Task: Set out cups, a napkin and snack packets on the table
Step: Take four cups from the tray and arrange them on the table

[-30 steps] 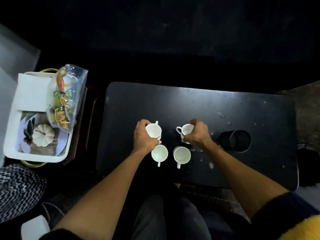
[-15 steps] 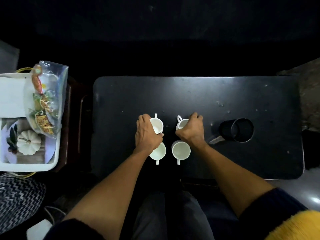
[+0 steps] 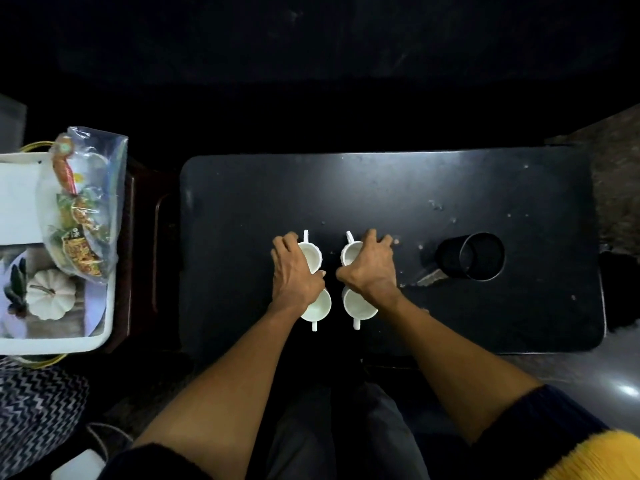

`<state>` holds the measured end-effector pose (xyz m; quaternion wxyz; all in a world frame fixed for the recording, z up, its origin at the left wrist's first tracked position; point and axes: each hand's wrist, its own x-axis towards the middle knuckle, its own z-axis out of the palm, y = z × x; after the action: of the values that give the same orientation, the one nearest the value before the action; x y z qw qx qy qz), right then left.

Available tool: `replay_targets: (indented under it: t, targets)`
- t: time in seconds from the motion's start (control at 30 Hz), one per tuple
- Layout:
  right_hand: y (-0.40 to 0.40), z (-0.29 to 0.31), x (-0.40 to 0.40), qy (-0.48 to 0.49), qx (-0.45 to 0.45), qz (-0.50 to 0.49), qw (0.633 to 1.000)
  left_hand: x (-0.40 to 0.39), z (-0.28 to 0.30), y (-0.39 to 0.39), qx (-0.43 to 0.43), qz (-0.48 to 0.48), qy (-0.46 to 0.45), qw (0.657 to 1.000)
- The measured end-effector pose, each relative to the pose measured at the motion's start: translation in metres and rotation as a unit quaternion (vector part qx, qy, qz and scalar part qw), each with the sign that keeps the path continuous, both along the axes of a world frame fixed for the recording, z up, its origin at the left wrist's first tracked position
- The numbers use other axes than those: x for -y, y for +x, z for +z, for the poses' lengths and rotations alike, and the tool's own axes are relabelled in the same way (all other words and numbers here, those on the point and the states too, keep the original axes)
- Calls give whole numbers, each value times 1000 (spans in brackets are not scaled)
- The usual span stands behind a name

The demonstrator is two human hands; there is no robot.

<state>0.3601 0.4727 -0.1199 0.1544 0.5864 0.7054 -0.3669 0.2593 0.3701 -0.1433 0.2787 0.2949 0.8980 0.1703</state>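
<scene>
Several white cups stand in a two-by-two block on the black table (image 3: 381, 188). My left hand (image 3: 294, 271) grips the far left cup (image 3: 311, 255), whose handle points away from me. My right hand (image 3: 370, 268) grips the far right cup (image 3: 349, 252), handle also pointing away. The near left cup (image 3: 318, 308) and near right cup (image 3: 358, 306) stand just below my hands with handles toward me. A clear bag of snack packets (image 3: 83, 209) lies on the white tray (image 3: 100, 342) at the left, beside a folded white napkin (image 3: 19, 202).
A black cylindrical cup (image 3: 479, 256) lies on its side on the table's right part. A small white pumpkin (image 3: 50, 294) sits in the tray. A zigzag-patterned cloth (image 3: 38, 410) lies at the lower left. My legs are below the table's near edge.
Both hands have set the far cups down closer to the near pair, and the two far cups now stand with handles pointing away. The camera view shifted left.
</scene>
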Motion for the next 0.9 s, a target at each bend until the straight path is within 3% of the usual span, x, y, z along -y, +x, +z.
replay_targets:
  t: [0.2, 0.9]
  targets:
    - [14, 1, 6, 40, -31, 53, 997, 10, 2, -1, 11, -14, 11, 1000]
    - [16, 2, 9, 63, -26, -26, 997, 11, 5, -3, 26, -29, 10, 999]
